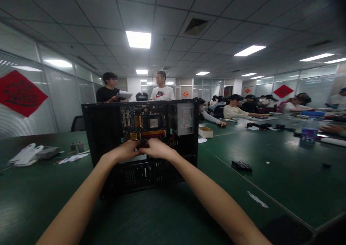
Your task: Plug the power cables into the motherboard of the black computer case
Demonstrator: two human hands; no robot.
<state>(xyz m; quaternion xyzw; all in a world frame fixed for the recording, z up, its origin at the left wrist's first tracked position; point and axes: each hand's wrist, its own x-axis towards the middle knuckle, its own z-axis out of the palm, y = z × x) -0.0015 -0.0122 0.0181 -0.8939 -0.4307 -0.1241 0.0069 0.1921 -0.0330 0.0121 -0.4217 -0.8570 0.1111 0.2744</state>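
Observation:
An open black computer case (pixel 105 129) stands upright on the green table. Inside it are a motherboard (pixel 144 119) at the upper middle and a silver power supply (pixel 186 119) at the upper right. My left hand (pixel 126 150) and my right hand (pixel 156 148) meet just below the motherboard, in front of the case's middle. Their fingers are bent in and close together, near some dark cables. What the fingertips hold, if anything, is too small and dark to tell.
Plastic bags, a grey box (pixel 47 152) and papers lie on the left of the table (pixel 283 165). To the right are a small open box (pixel 205 132), a black part (pixel 242 165) and a bottle (pixel 309 130). People stand behind the case and sit along the right.

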